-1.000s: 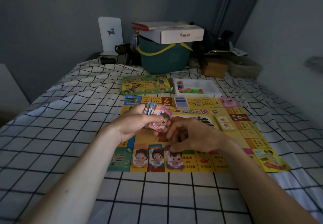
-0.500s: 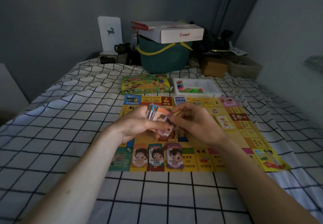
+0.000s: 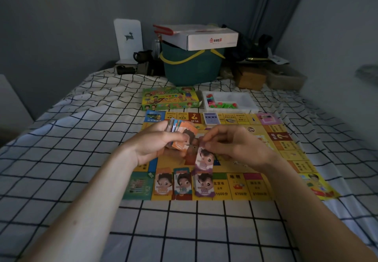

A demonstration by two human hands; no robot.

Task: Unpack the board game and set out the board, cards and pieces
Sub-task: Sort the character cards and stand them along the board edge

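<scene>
Three piles of notes (image 3: 182, 182) lie along the board's (image 3: 290, 157) near edge, the purple one marked 500. My left hand (image 3: 157, 145) grips the fanned stack (image 3: 180, 130); my right hand (image 3: 235, 145) pinches a purple note (image 3: 204, 159) above that pile.

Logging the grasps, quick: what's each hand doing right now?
Left hand: gripping the fanned stack of game notes.
Right hand: pinching one purple note.

Near edge: bare checked bed (image 3: 184, 231) in front of the game board (image 3: 290, 157), open to both forearms.
Board's left: open bedsheet.
Board's front row: three note piles (image 3: 183, 184).
Behind board: game box (image 3: 169, 98), piece tray (image 3: 230, 103), then green bucket (image 3: 191, 67).
</scene>
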